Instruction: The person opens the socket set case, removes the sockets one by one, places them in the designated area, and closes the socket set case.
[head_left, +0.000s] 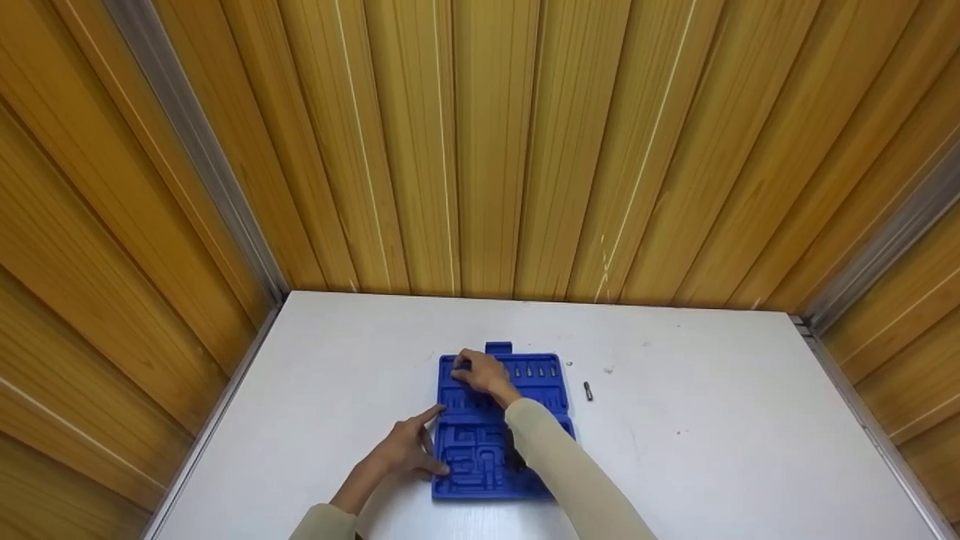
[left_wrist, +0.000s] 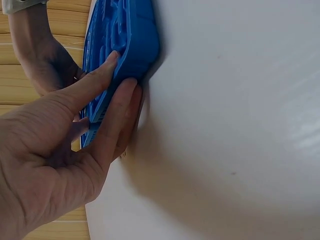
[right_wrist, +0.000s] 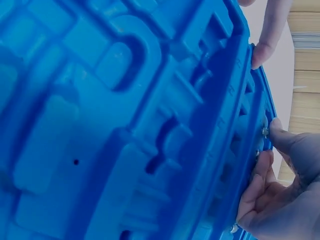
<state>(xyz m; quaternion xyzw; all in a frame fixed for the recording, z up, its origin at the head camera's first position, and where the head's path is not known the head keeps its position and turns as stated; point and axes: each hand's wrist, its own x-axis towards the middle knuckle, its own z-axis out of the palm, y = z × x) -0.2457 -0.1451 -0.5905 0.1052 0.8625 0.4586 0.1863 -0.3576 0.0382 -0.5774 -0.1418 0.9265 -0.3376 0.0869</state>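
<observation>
An open blue tool case (head_left: 469, 491) lies on the white table, its moulded slots facing up. My left hand (head_left: 405, 448) holds the case's left side, thumb on the rim. In the left wrist view the other fingers press against the case's outer wall (left_wrist: 142, 45). My right hand (head_left: 486, 373) bends over the far left of the upper half. In the right wrist view, its thumb and fingers pinch around a small metal bit (right_wrist: 265, 132) at the slot row. Several short bits (head_left: 541, 371) stand in the same row, right of that hand.
A dark metal bit holder (head_left: 588, 391) lies on the table right of the case. Partly under the right sleeve, a dark object (head_left: 516, 456) sits in the lower half. Wood-patterned panels (head_left: 487, 150) rise behind the table (head_left: 712, 397) and at both sides.
</observation>
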